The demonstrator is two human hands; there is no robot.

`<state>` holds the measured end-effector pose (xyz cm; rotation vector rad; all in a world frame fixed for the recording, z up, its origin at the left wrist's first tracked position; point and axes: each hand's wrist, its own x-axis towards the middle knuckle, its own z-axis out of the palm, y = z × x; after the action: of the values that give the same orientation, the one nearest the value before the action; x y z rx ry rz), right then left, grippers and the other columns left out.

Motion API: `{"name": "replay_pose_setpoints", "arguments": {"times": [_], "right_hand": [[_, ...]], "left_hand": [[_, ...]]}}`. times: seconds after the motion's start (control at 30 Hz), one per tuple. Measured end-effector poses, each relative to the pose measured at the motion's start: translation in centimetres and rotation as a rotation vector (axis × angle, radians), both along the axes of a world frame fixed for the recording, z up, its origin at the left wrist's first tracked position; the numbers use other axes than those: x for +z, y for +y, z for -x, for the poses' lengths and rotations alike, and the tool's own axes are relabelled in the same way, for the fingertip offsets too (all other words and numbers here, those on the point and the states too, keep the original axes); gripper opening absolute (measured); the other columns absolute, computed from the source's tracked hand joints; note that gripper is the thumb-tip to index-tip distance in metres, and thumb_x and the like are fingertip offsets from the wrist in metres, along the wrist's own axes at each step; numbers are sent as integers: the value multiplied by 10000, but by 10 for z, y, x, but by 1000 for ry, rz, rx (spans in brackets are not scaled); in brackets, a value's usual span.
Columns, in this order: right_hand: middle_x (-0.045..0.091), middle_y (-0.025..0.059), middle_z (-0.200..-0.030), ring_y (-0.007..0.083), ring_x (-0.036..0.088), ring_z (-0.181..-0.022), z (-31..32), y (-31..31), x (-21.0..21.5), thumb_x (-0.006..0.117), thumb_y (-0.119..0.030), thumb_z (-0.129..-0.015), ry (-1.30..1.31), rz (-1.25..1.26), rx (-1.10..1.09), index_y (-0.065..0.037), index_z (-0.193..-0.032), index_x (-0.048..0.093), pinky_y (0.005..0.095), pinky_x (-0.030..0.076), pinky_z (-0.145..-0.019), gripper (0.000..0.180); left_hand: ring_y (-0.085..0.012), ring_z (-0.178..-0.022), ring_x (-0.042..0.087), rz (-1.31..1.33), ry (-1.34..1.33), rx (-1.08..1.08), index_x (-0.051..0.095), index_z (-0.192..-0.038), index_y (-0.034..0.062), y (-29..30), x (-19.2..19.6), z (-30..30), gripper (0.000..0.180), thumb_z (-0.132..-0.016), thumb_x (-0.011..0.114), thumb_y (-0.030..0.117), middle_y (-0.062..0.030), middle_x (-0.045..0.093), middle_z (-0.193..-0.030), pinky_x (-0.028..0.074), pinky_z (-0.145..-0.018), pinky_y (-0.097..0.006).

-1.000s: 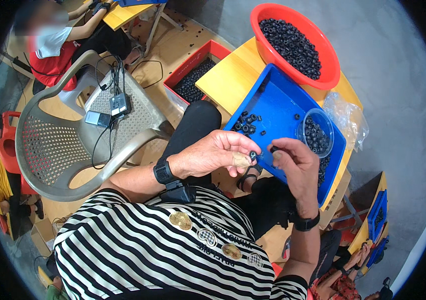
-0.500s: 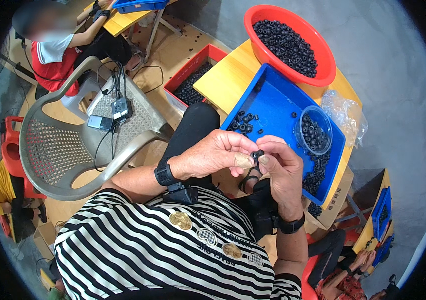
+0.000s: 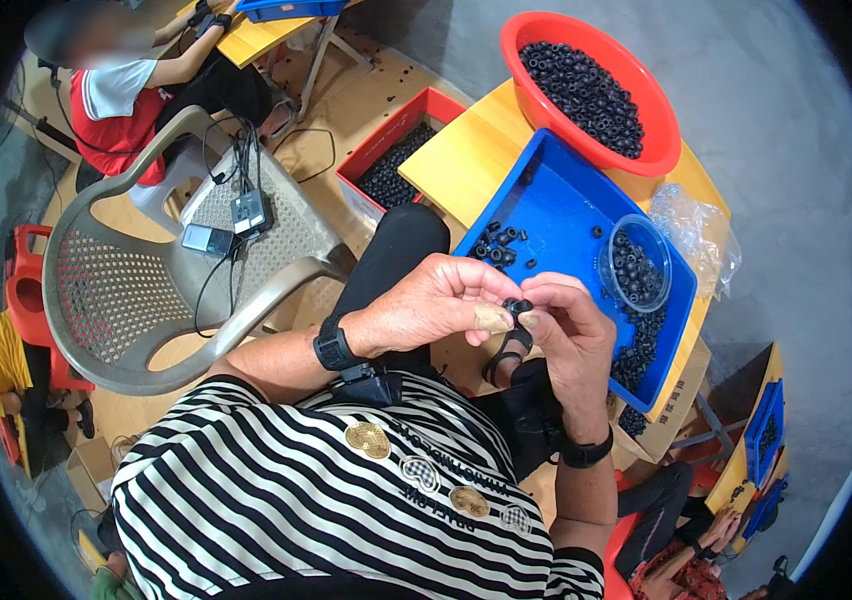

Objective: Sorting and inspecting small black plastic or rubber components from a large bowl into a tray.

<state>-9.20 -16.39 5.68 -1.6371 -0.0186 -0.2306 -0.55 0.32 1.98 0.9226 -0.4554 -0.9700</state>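
Between the fingertips of both hands is a small black ring-shaped part (image 3: 517, 306), partly covered by the fingers. My left hand (image 3: 446, 300) pinches it from the left, with a tan covering on the thumb. From the right, my right hand (image 3: 571, 325) grips it between thumb and fingers. Just beyond the hands lies a blue tray (image 3: 556, 215) with loose black parts inside. A clear round tub (image 3: 636, 262) filled with black parts stands in the tray's right side.
A red basin (image 3: 671, 150) heaped with black parts sits on the yellow table (image 3: 461, 165). Beside it lies crumpled clear plastic (image 3: 691, 225). A red box (image 3: 364, 150) of parts is on the floor. At left stands a grey chair (image 3: 111, 290) with cabled devices. Other people sit nearby.
The black part has turned slightly between my fingertips. Both hands keep their pinch. The whole view has shifted a little, so the surroundings sit slightly further right.
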Motion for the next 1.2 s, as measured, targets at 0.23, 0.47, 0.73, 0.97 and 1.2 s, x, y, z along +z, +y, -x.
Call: {"name": "replay_pose_setpoints", "arguments": {"times": [0.23,0.47,0.73,0.97,1.2], "right_hand": [[572,69,-984,103,553,-852,1,4,4,656,14,-799,28,93,-50,19,-919,607,222,457,-748,130],[581,31,-915,65,541,-763,2,7,6,692,24,-756,33,180,-94,2,-897,620,195,446,-655,160],[582,25,-897,61,542,-735,3,5,3,692,34,-751,42,148,-115,-3,-882,624,190,444,-637,152],[595,28,-870,66,548,-722,6,8,3,687,34,-755,72,128,-100,-3,-876,628,193,446,-629,140],[609,35,-839,70,564,-713,7,8,-2,684,42,-753,95,159,-102,-2,-864,627,201,458,-615,133]], "left_hand": [[-44,-720,571,0,-56,28,608,-1079,2,1,0,0,268,-830,670,79,-31,639,-869,491,-615,-182],[-29,-721,566,-14,-79,65,598,-1014,12,-1,-9,0,252,-792,706,64,3,615,-826,487,-619,-175],[-8,-726,549,9,-53,47,584,-923,31,-1,-10,-2,203,-764,709,15,24,593,-832,461,-661,-152],[-4,-731,543,3,-75,34,584,-920,34,-2,-12,-1,195,-768,706,22,35,583,-825,458,-664,-149],[6,-716,511,-25,-144,67,593,-889,37,-2,-14,2,166,-770,708,29,51,567,-813,442,-650,-141]]}}
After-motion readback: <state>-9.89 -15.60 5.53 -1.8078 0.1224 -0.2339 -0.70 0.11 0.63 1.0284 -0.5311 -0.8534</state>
